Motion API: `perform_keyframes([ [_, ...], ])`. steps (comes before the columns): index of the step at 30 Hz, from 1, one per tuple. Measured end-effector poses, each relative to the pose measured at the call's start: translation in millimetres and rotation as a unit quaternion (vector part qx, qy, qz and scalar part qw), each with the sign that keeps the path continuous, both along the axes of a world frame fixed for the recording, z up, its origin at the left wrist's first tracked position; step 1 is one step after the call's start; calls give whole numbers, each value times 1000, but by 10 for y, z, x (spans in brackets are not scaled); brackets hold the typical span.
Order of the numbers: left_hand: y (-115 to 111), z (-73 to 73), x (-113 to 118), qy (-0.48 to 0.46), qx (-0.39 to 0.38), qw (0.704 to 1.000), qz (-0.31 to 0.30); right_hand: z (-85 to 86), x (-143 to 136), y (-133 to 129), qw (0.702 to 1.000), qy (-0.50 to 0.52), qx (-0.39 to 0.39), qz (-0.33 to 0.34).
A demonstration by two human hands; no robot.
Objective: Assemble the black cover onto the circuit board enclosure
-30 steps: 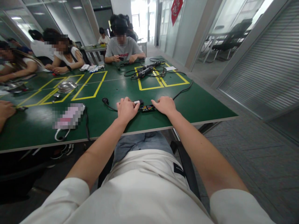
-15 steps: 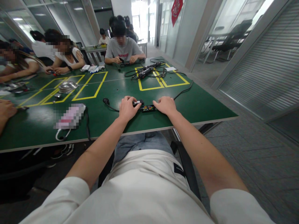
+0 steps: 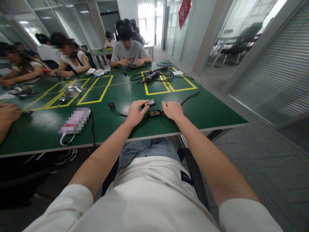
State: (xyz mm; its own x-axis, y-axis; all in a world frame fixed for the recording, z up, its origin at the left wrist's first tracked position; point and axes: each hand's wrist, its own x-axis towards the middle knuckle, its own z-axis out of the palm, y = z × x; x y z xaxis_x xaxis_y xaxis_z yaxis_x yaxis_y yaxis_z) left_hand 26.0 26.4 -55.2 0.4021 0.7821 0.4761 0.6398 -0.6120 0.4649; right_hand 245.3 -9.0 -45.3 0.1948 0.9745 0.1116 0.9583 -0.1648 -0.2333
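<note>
My left hand (image 3: 136, 112) is closed on a small black piece (image 3: 150, 103) with light stripes, held above the table between thumb and fingers. Just below it lies a black module (image 3: 154, 113) with coloured markings and a cable at each end. My right hand (image 3: 173, 110) rests at the module's right end, its fingers bent together at the cable there; the fingertips' hold is too small to make out. From the module's left side the cable runs behind my left hand to a round black plug (image 3: 111, 105).
On the green table (image 3: 212, 111) are yellow tape outlines, black tools with cables (image 3: 152, 76), a metal bowl-like part (image 3: 72, 90) and a pinkish pouch (image 3: 76, 120) with straps. A person (image 3: 127, 50) sits opposite. Another person's hand (image 3: 11, 112) is at the left.
The small black piece in my left hand has moved a little up and right and tilted, showing its striped face. The view has shifted slightly; my right hand stays by the module.
</note>
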Motion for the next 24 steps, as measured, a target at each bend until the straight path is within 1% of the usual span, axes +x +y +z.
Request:
perform_keyframes([
  [3,-29,-27,42,61,2,993,-104,15,-7,-6,1000,-1,-1,0],
  [4,-28,-35,52,78,-2,989,-125,20,-10,-8,1000,0,-1,0],
  [6,-19,-45,61,96,-3,985,-141,26,-14,-12,1000,2,-3,-1],
  [14,-31,-33,63,134,23,980,-146,17,-7,-22,1000,-10,-6,11],
  [20,-29,-44,89,104,-13,984,-147,3,6,-6,1000,-19,-11,10],
  [22,-18,-47,77,77,-11,989,-122,0,7,-3,1000,-21,-11,7],
  [24,1,-43,52,38,0,998,-49,-2,8,-3,1000,-21,-11,6],
])
